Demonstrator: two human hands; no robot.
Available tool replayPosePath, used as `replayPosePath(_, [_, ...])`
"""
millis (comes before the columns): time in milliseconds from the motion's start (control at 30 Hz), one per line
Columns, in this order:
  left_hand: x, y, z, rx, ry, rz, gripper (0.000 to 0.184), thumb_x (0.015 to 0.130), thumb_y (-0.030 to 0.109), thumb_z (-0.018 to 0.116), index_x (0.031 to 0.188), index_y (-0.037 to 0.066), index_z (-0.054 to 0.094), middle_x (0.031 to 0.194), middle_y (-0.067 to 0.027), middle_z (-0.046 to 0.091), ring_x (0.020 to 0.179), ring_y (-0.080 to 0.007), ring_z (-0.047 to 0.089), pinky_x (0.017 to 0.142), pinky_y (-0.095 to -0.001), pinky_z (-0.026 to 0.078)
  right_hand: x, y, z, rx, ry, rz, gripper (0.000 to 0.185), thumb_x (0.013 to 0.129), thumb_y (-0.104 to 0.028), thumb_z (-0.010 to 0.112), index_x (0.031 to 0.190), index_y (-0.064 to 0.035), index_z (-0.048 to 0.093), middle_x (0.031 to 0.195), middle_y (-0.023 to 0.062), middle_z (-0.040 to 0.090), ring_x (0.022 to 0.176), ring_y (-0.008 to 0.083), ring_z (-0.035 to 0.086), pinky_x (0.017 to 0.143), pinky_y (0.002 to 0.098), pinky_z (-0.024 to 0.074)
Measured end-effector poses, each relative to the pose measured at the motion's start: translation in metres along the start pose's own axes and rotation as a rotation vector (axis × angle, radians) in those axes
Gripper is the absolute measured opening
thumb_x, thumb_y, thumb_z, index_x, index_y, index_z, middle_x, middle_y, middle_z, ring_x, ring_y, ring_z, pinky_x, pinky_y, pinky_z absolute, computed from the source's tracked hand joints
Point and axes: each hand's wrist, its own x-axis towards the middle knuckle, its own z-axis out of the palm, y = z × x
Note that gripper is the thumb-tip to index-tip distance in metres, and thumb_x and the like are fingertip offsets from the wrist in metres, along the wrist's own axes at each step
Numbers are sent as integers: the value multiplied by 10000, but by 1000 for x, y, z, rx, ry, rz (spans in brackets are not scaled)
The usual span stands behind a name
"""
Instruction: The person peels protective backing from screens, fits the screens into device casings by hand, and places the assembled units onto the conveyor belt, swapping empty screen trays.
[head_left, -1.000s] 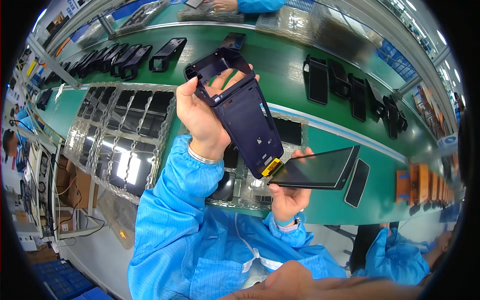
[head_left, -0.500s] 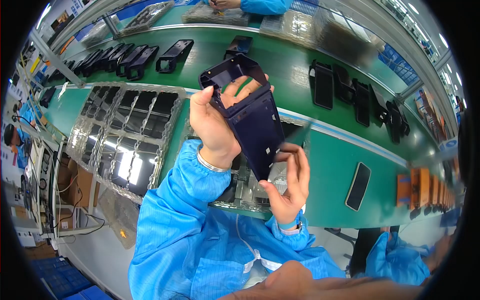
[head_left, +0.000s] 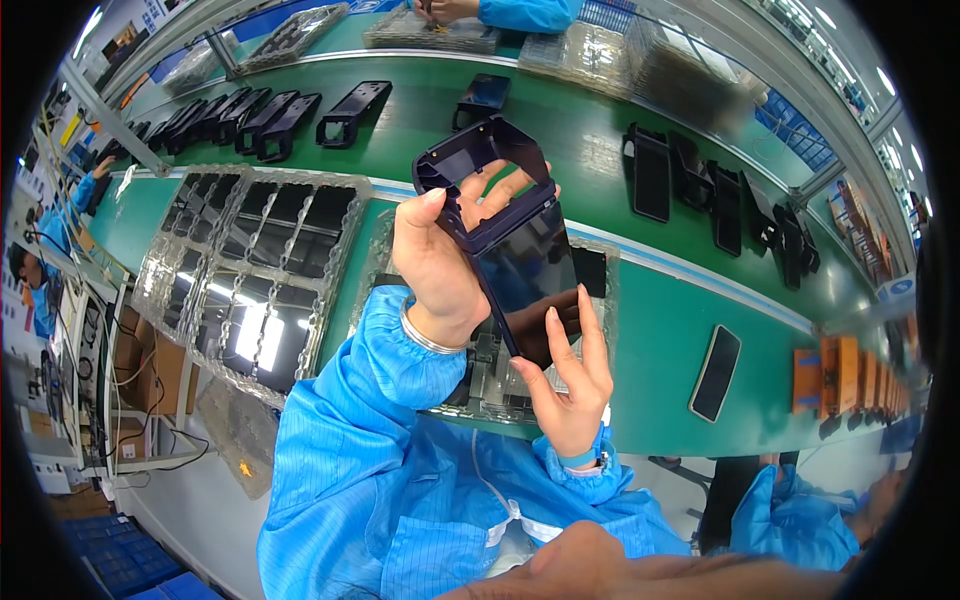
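Note:
A black plastic housing with a squared open frame at its top end is tilted in front of me. My left hand grips it near that frame, thumb on the near side and fingers showing through the opening. A glossy dark screen panel lies over the housing's flat lower part. My right hand holds the panel's lower end, with its thumb at the bottom corner and fingertips along the right side. Whether the panel sits fully flush I cannot tell. Beneath is a clear plastic tray, partly hidden by my hands.
Clear trays of dark screens stand at left. Several black housings line the green belt, with more units at right. A phone and orange holders are on the right. A co-worker's hand is across the belt.
The screen panel, blurred at the housing's right edge before, now covers its flat part and hides the white spots there. My left hand and the housing have shifted slightly right.

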Motion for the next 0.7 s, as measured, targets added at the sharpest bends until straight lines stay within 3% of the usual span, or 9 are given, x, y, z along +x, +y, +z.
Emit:
replayPosePath(167, [0,0,-1,5,-2,1,691,798,447,459,1296,-31,450,1262,-259,495,1186,-436,479,1013,-537,405,1,-1,-1,-24,-13,-8,513,682,-90,789,1162,-2,632,1360,303,420,1186,445,497,958,435,438])
replayPosePath(267, [-1,0,2,26,26,-32,657,861,462,421,1307,-21,420,1238,-260,524,1148,-407,522,985,-493,444,2,-1,-1,-60,-17,-14,511,682,-96,790,1162,-13,636,1359,302,420,1169,445,504,946,437,443])
replayPosePath(367, [-11,-23,1,249,208,33,620,936,476,344,1322,-8,377,1208,-253,554,1102,-365,566,937,-440,486,3,0,0,-117,-10,-7,509,678,-102,794,1157,-25,640,1361,299,417,1150,440,510,929,440,452])
replayPosePath(400, [-14,-27,-4,365,165,97,516,957,318,481,1338,-1,341,1185,-224,576,1072,-288,595,892,-381,512,4,1,1,-140,-11,-7,511,676,-106,795,1157,-29,641,1361,298,416,1148,439,508,923,442,455])
replayPosePath(433, [-22,-32,-5,523,135,133,528,898,187,568,1336,-5,345,1170,-204,588,1056,-261,603,892,-363,511,5,2,2,-164,-11,-6,513,674,-110,797,1156,-32,641,1362,296,416,1146,437,507,917,444,458])
replayPosePath(467, [-27,-35,-4,680,104,169,586,840,56,655,1335,-9,348,1156,-184,600,1040,-233,611,893,-345,509,5,2,2,-191,-14,-11,515,671,-115,798,1155,-31,641,1364,294,415,1150,437,502,912,445,460])
replayPosePath(500, [-26,-33,-4,591,131,108,700,719,-110,706,1323,-23,363,1139,-165,610,1014,-201,620,884,-322,512,4,2,3,-219,-19,-15,517,669,-119,798,1153,-30,640,1365,292,414,1154,437,497,907,446,462])
replayPosePath(700, [-18,-39,-24,485,167,25,645,710,-105,685,1286,-4,412,1092,-129,604,952,-182,632,830,-308,541,1,1,5,-373,-9,-31,629,652,-191,813,1220,-45,589,1377,278,405,1206,449,442,934,497,421])
